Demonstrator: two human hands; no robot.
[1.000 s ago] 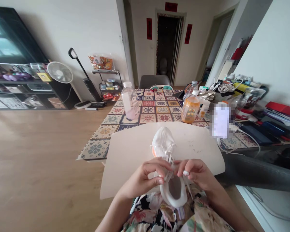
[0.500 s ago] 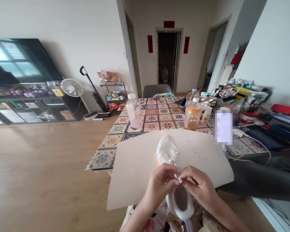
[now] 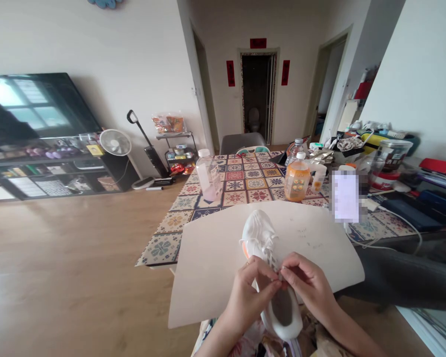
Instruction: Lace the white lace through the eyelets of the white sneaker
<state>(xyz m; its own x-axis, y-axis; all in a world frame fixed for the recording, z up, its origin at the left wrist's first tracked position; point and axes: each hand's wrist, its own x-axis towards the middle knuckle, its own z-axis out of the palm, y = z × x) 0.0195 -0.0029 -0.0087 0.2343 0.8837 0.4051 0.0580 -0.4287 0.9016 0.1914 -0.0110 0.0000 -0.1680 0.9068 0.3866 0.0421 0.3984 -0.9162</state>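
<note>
A white mesh sneaker (image 3: 258,238) with an orange trim lies toe-forward on a cream board (image 3: 211,267), its heel and open collar toward me. My left hand (image 3: 250,295) and my right hand (image 3: 306,282) meet over the shoe's throat. Their fingertips pinch a thin white shoelace (image 3: 280,273), and the fingers hide most of the lace there. Both forearms come in from the bottom of the view, over patterned clothing.
Beyond the board lies a patterned tile-print tablecloth (image 3: 241,183). On it stand a clear bottle (image 3: 208,176) and an orange-filled bottle (image 3: 297,182). A pixelated blurred object (image 3: 345,196) stands to the right, near a cable and cluttered items. Wooden floor (image 3: 70,258) lies left.
Both hands have come closer over the shoe's throat, with the fingertips now meeting on the lace. The whole view has shifted slightly, with the sneaker lower and further right.
</note>
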